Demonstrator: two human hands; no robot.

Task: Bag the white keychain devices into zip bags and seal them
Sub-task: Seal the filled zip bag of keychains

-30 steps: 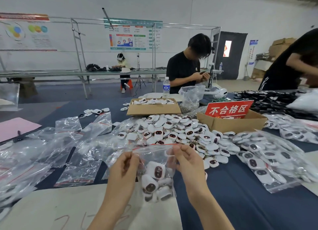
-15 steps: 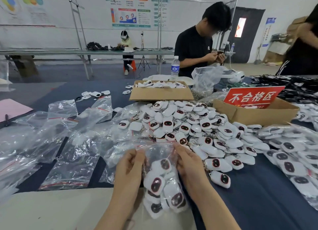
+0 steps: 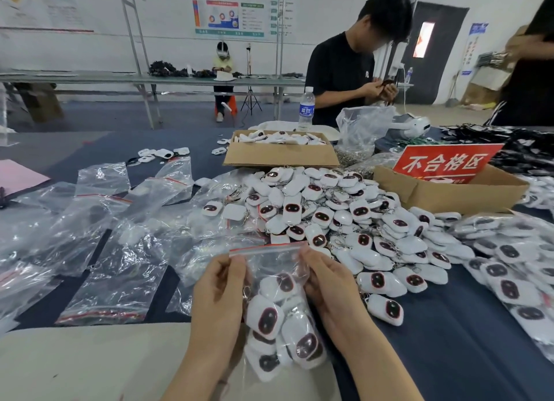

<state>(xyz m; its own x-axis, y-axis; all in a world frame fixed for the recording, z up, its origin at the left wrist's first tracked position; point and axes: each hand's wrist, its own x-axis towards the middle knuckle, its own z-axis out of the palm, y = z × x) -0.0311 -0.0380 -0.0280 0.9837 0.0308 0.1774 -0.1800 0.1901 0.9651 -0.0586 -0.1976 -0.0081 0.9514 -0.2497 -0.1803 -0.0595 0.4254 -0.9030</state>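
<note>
Right now the left hand (image 3: 220, 292) and the right hand (image 3: 326, 283) are each pinching an upper side of a clear plastic zip bag with a red seal strip (image 3: 269, 258), holding it upright at the near side of the dark blue worktop (image 3: 449, 325). White rounded keychain devices with dark oval faces (image 3: 266, 316) are filling its lower half. Sealing well is probably calling for pressing along the whole strip, key rings kept clear; whether it is already closed is hard to tell. Beyond, a loose heap of the same devices (image 3: 329, 214) is lying beside empty clear bags (image 3: 114, 265), and a shallow cardboard box (image 3: 281, 156) is holding more.
</note>
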